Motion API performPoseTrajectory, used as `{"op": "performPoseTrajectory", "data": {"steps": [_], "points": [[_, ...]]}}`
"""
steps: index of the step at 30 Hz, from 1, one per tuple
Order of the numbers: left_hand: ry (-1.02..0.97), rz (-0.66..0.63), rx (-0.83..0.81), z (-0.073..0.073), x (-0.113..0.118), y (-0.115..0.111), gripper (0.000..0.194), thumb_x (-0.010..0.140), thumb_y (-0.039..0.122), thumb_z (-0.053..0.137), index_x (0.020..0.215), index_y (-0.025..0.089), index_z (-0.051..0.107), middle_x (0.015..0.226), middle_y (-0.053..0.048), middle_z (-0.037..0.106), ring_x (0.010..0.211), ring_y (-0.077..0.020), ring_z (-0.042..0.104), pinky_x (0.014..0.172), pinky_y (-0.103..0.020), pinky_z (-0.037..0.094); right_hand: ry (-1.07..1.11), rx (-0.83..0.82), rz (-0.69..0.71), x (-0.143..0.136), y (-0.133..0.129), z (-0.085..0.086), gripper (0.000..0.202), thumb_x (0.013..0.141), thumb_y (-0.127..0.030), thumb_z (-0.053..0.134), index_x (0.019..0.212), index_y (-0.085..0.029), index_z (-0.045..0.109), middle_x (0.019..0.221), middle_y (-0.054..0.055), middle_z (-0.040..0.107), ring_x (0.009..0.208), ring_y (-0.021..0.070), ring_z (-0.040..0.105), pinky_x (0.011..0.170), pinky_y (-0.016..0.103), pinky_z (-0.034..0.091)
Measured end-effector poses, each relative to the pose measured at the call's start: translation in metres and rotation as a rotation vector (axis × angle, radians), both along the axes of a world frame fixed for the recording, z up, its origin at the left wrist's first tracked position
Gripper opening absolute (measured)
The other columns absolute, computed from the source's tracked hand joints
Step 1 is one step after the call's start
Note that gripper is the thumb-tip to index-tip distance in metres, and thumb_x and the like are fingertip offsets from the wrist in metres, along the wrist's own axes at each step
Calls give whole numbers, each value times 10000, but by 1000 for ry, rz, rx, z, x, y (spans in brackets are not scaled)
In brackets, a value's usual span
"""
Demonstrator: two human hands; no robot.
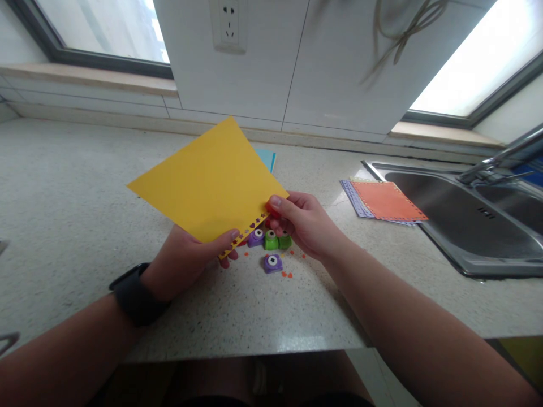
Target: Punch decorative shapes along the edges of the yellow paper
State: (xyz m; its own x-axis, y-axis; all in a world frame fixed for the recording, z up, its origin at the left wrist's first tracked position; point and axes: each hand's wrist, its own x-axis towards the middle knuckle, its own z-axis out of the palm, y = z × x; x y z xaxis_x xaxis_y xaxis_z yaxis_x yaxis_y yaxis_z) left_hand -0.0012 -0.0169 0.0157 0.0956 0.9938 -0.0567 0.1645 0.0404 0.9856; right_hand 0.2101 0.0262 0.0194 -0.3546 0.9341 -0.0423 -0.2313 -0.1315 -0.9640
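A yellow sheet of paper (207,181) is raised above the counter, with a row of small punched shapes along its lower right edge. My left hand (203,251) grips its lower corner, thumb on top. Closed at the right end of the punched row, my right hand (297,217) holds a red craft punch (273,210) against the paper's edge. Below lie a purple punch (255,237), a green punch (271,240) and, nearer the front, another purple punch (273,263). Orange paper cut-outs (287,275) are scattered beside them. The sheet partly hides a red item.
Orange (388,199) and purple sheets with punched edges lie stacked at the right, against the steel sink (462,249) with its faucet (487,165). A light blue item (267,159) shows behind the yellow sheet. The wall with a socket (229,22) bounds the counter's back.
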Motion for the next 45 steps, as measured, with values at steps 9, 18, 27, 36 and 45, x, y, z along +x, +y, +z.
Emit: {"op": "performPoseTrajectory", "data": {"steps": [9,18,27,36,45], "points": [[-48,-9,11,-4,0,2,181,795,226,772,945,190,678,714,4,734,493,-135,646,412,-228,543,14,7,-7,1,0,-1,339,788,-452,799,822,-144,662,642,-21,616,512,56,543,477,163,465],[-73,-10,4,-3,0,1,183,780,218,783,916,180,668,679,15,722,474,-125,635,406,-218,543,4,11,-15,-1,-1,0,343,790,-451,795,802,-146,639,635,-23,605,505,56,533,462,165,450],[-64,-28,10,-2,0,0,170,790,229,777,911,178,669,642,27,709,468,-116,626,424,-214,547,-4,17,-13,-1,-1,0,355,782,-460,800,800,-149,630,636,-22,606,507,58,531,458,168,442],[-72,-32,8,-3,2,1,175,790,244,786,909,183,673,642,31,706,486,-111,636,422,-195,545,-3,36,-5,-1,0,0,347,802,-455,787,790,-150,622,623,-30,587,508,57,523,456,165,434],[-82,-43,17,-5,0,0,173,790,243,789,914,195,678,630,37,701,474,-112,628,422,-200,546,-20,74,10,0,-1,-2,342,821,-478,764,815,-165,627,658,-24,594,525,65,521,478,180,448]]}}
